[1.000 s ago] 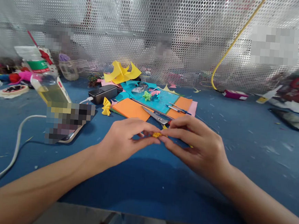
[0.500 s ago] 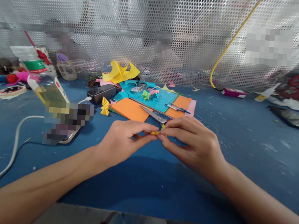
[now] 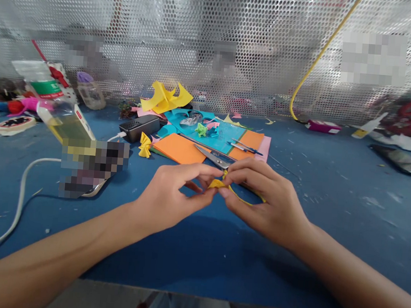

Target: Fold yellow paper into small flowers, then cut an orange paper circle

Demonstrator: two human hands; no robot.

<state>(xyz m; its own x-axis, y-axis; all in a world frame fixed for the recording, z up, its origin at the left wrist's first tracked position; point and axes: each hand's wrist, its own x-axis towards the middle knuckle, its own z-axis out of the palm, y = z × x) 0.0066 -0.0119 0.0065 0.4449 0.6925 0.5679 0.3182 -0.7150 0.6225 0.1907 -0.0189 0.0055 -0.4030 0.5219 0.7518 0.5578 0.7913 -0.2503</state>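
Observation:
A small folded yellow paper piece (image 3: pixel 217 184) is pinched between both hands above the blue table. My left hand (image 3: pixel 174 192) grips its left side with thumb and fingers. My right hand (image 3: pixel 268 197) closes on its right side, with its fingertips hiding part of it. Scissors (image 3: pixel 214 158) lie just behind, blades toward the upper left, their yellow-edged handle partly covered by my right hand. Orange paper sheets (image 3: pixel 181 148) are beyond my left hand. Another folded yellow paper piece (image 3: pixel 145 145) rests left of the sheets.
A phone (image 3: pixel 100 174), a bottle (image 3: pixel 56 104) and a black box (image 3: pixel 139 127) stand or lie at the left. Blue paper (image 3: pixel 217 138) with pens (image 3: pixel 247 148) is behind the hands. A perforated metal screen (image 3: pixel 187 24) rises behind the table (image 3: pixel 190 257).
The fingers have shifted around the yellow piece, and more of it shows. My right hand's fingers have curled more, and the scissors' handle is now more visible.

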